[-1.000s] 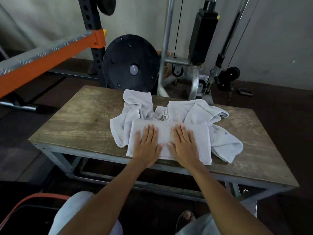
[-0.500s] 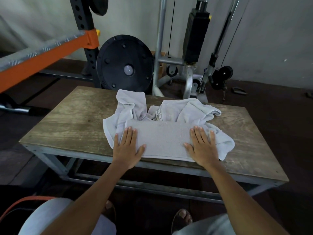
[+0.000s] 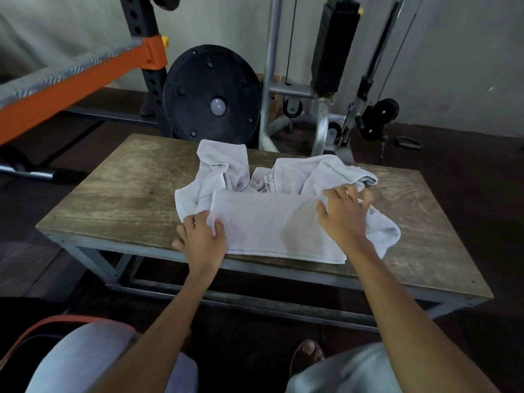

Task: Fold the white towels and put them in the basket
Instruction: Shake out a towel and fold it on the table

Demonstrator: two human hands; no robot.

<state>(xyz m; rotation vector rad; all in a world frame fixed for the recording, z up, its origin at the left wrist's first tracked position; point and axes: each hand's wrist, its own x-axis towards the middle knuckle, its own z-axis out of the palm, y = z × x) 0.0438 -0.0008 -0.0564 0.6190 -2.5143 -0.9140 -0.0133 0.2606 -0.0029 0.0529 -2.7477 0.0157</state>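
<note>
Gripping folded towel [image 3: 272,231] at near edge of table [image 3: 113,199], atop loose towels [image 3: 224,168].
L hand [image 3: 200,239] pinches its left end; R hand [image 3: 344,214] on right end, fingers blurred, I can't tell grip.

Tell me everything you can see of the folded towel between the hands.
The folded towel is white terry cloth, a long flat band lying along the near edge of the wooden table, with a faint darker patch right of middle. It partly overlaps the crumpled towels behind it. The left hand pinches its left end, thumb on top; the right hand, blurred, rests on its right end, fingers bent.
</note>
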